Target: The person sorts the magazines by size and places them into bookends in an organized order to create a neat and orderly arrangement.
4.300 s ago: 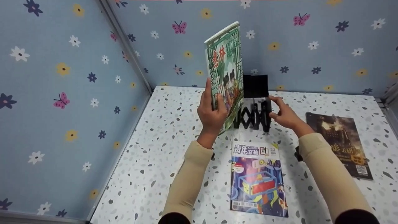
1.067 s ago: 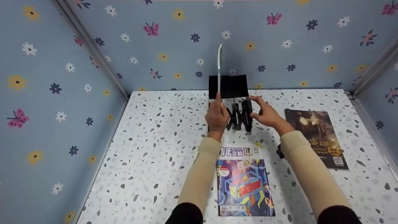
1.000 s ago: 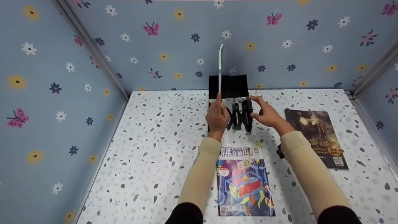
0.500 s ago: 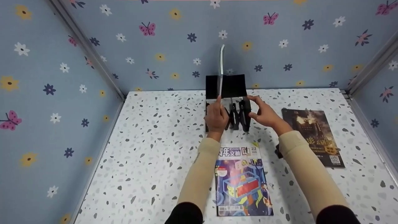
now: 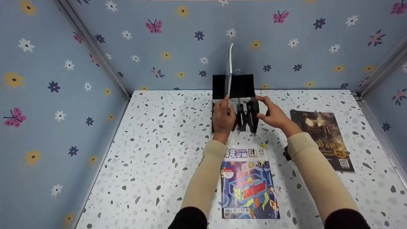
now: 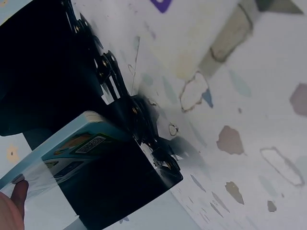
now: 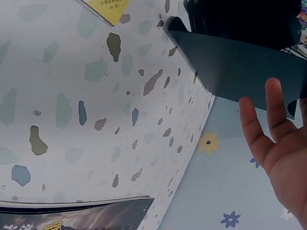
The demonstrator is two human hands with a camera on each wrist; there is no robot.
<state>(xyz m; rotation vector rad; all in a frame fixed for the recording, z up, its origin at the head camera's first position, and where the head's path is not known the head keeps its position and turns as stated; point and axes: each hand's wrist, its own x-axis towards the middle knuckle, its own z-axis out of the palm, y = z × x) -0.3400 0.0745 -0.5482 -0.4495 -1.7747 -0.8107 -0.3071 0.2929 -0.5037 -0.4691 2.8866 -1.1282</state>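
A thin magazine (image 5: 231,62) stands upright, edge-on in the head view, inside a black expandable book rack (image 5: 243,86) with crisscross folding links. My left hand (image 5: 223,117) grips the magazine by its near edge. In the left wrist view the magazine (image 6: 72,141) is between the black panels of the rack, a thumb or fingertip pressed against its cover. My right hand (image 5: 276,115) is at the right end panel of the rack, fingertips touching it. The right wrist view shows these fingers spread and fairly straight beside the dark panel (image 7: 230,67).
One magazine (image 5: 246,187) with a purple and blue cover lies flat in front of the rack. A dark-covered magazine (image 5: 321,136) lies flat to the right, partly under my right forearm. Flowered walls enclose the speckled white table (image 5: 159,152) at the back and sides.
Earlier my left hand held the magazine raised, its green cover showing; it has since turned edge-on and come down into the rack. Over the last second it shifted slightly right. My right hand stays at the panel.
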